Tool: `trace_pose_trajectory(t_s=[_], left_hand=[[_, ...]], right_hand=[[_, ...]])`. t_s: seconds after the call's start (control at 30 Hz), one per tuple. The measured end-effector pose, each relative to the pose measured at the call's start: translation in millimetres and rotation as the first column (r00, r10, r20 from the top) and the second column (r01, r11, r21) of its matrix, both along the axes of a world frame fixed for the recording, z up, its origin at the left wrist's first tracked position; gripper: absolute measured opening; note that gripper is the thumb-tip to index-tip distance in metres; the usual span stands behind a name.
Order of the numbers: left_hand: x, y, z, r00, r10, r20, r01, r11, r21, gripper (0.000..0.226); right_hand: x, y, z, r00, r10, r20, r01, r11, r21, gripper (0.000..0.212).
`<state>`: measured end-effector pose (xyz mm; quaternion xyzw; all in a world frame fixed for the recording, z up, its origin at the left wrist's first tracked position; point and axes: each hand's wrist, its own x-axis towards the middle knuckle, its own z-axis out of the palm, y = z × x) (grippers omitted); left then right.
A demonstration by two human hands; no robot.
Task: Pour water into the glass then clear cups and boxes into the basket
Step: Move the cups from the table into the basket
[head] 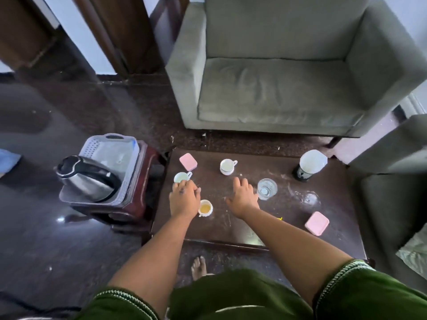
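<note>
Head view, looking down over my own arms: both reach out over the dark bench (231, 232). Nearest me, at about 4 o'clock from my right hand, a pink box (316, 223) lies flat near the bench's front right part. My left hand (184, 197) hangs palm down with the fingers loosely curled, grasping nothing that I can see; a small cup of yellowish drink (205, 207) sits touching its right side, at about 4 o'clock from the knuckles. My right hand (243, 196) is spread open and empty, fingers pointing to 12 o'clock.

The glass (267, 188) stands upright just beside that hand, at about 2 o'clock from it, so the right is the nearer hand to it. I judge the pour is the step at hand, though I cannot tell how much the glass holds. The kettle (85, 179) lies far to my left, at 9 o'clock from the left hand, resting in the grey basket (129, 162) on a low stool (147, 158), handle running roughly 10 to 4 o'clock. The left hand is clearly closer to it.

Farther out, a pale cup (181, 177) sits just beyond my left fingertips, a second pink box (188, 161) behind it, and a cup on a saucer (227, 166) at 11 o'clock from my right hand.
</note>
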<state>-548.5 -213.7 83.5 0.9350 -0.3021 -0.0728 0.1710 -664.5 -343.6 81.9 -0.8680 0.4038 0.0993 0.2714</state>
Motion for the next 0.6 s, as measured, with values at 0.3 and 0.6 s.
trace_pose_trajectory(t_s=[0.3, 0.6], left_hand=[[78, 65, -34, 0.975, -0.051, -0.218, 0.132, 0.917, 0.376, 0.074], [165, 63, -86, 0.949, -0.217, -0.229, 0.304, 0.823, 0.479, 0.079]], right_hand=[[70, 39, -38, 0.986, 0.019, -0.166, -0.009, 0.998, 0.062, 0.059], [122, 65, -116, 0.944, 0.083, -0.318, -0.044, 0.991, 0.127, 0.077]])
